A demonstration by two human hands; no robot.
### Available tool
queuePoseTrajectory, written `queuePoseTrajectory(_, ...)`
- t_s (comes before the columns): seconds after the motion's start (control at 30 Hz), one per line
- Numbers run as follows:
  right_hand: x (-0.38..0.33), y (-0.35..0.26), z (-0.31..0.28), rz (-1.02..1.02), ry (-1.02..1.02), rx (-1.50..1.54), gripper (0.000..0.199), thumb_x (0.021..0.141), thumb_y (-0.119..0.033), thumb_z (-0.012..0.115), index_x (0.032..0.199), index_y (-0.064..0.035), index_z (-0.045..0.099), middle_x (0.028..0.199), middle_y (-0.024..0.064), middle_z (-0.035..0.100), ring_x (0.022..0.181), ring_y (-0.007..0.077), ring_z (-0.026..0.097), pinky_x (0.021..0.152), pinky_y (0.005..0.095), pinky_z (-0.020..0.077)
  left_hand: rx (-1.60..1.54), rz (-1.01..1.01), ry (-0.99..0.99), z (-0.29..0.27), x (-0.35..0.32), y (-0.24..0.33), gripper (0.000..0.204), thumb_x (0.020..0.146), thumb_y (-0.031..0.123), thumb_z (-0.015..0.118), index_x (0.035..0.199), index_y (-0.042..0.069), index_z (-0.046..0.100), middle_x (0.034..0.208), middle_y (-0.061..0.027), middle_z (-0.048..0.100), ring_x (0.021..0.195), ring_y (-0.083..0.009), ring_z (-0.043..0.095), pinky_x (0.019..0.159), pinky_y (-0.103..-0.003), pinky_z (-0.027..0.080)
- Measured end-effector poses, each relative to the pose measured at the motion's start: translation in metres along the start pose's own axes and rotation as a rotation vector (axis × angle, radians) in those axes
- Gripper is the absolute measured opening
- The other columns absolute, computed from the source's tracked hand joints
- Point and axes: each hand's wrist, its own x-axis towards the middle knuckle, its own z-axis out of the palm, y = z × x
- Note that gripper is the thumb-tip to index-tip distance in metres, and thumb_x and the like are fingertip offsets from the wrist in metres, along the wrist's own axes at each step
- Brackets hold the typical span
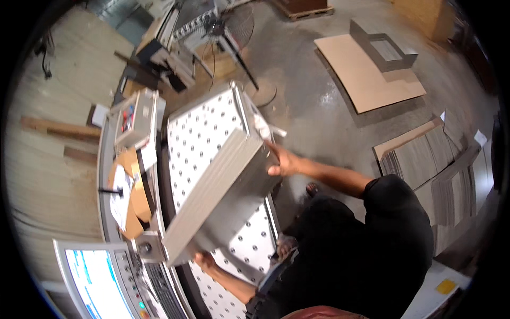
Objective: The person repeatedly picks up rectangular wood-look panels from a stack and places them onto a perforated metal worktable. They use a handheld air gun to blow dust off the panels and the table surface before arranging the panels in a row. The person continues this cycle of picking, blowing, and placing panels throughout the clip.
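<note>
A thick stack of grey panels point(207, 196) is tilted over the machine table, its layered long edge facing up and away from me. My right hand point(284, 160) is closed round the far right end of the stack, thumb on the grey face. At the near left end, my left hand point(204, 261) grips the lower edge, with most of its fingers hidden beneath. Under the stack lies the white table top point(199, 127) dotted with small black round spots. The face turned toward me is a smooth, dark grey.
Left of the table stand a lit monitor point(98, 282), a keyboard point(162, 290) and brown cardboard point(139, 196) with papers. A pedestal fan point(215, 29) stands beyond. Stacked grey panels point(425, 154) lie at right, behind me. A cardboard sheet point(361, 80) bears a grey frame point(401, 65).
</note>
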Motion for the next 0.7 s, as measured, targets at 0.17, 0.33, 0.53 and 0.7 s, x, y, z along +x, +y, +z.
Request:
queuePoseTrajectory(0.17, -0.012, -0.022, -0.008, 0.171, -0.1, 0.13, 0.117, 0.081, -0.066, 0.07, 0.158, -0.0002, 0.013, 0.159, 0.0253, 0.024, 0.148, 0.0365, 0.023, 0.12, 0.0464, 0.0212, 0.11, -0.101, 0.009, 0.005, 0.002, 0.006, 0.085, 0.067, 0.024, 0.083, 0.14, 0.0, 0.048, 0.136, -0.0141, 0.054, 0.124, -0.0299, 0.053, 0.107, -0.045, 0.042)
queuePoseTrajectory(0.33, -0.012, -0.032, -0.005, 0.175, -0.104, 0.135, 0.115, 0.083, -0.064, 0.069, 0.158, 0.0012, 0.011, 0.16, 0.025, 0.022, 0.149, 0.0359, 0.021, 0.12, 0.0451, 0.0198, 0.116, -0.205, 0.098, 0.008, -0.013, 0.021, 0.09, 0.062, 0.02, 0.087, 0.14, 0.0, 0.046, 0.132, -0.0138, 0.054, 0.121, -0.0284, 0.053, 0.106, -0.043, 0.04)
queuePoseTrajectory(0.53, -0.012, -0.058, 0.001, 0.157, -0.036, 0.172, 0.116, 0.085, -0.067, 0.065, 0.158, 0.0037, 0.008, 0.161, 0.0253, 0.02, 0.15, 0.0353, 0.019, 0.121, 0.044, 0.0183, 0.201, -0.153, 0.151, 0.034, -0.023, 0.023, 0.093, 0.068, 0.025, 0.085, 0.145, -0.002, 0.04, 0.141, -0.0152, 0.049, 0.128, -0.0277, 0.048, 0.111, -0.043, 0.032)
queuePoseTrajectory(0.7, -0.012, -0.06, 0.008, 0.162, 0.021, 0.243, 0.114, 0.086, -0.069, 0.062, 0.158, 0.0027, 0.009, 0.161, 0.0245, 0.02, 0.15, 0.035, 0.02, 0.121, 0.044, 0.0182, 0.168, -0.035, 0.124, 0.059, -0.02, 0.013, 0.095, 0.074, 0.043, 0.083, 0.145, -0.005, 0.04, 0.146, -0.0195, 0.047, 0.137, -0.0316, 0.043, 0.116, -0.045, 0.028)
